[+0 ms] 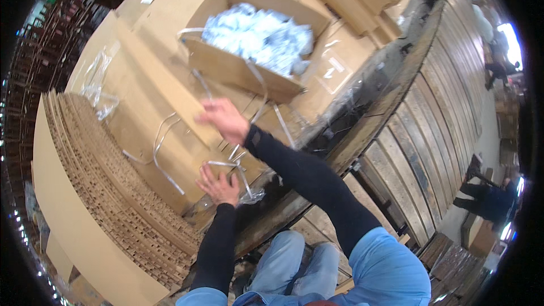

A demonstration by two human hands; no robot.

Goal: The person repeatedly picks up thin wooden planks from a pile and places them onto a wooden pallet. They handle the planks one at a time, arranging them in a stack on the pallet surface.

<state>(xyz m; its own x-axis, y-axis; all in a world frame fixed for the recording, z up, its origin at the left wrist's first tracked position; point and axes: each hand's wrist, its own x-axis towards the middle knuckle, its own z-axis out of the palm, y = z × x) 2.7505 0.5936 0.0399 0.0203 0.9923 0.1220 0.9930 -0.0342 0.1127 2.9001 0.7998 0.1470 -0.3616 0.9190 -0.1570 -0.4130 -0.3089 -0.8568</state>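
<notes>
My left hand (pixel 218 186) lies with fingers spread on the near end of a long, folded cardboard piece (pixel 164 82). Above that piece's right edge is my right hand (pixel 228 122), slightly blurred, its thumb and fingers apart and nothing visible held in it. Whether it touches the cardboard I cannot tell. Pale plastic straps (pixel 161 144) lie loose and curled around the cardboard, some close to both hands. Beyond my right hand stands an open cardboard box (pixel 243 71) filled with crumpled bluish-white plastic bundles (pixel 258 33).
Corrugated sheets (pixel 113 192) stand in a thick stack at the left. More folded cardboard (pixel 351 0) lies at the far right of the cardboard-covered surface. Clear plastic film (pixel 97 82) lies near the stack. Wooden slats (pixel 419 130) run along the right; a person (pixel 487 198) is beyond them.
</notes>
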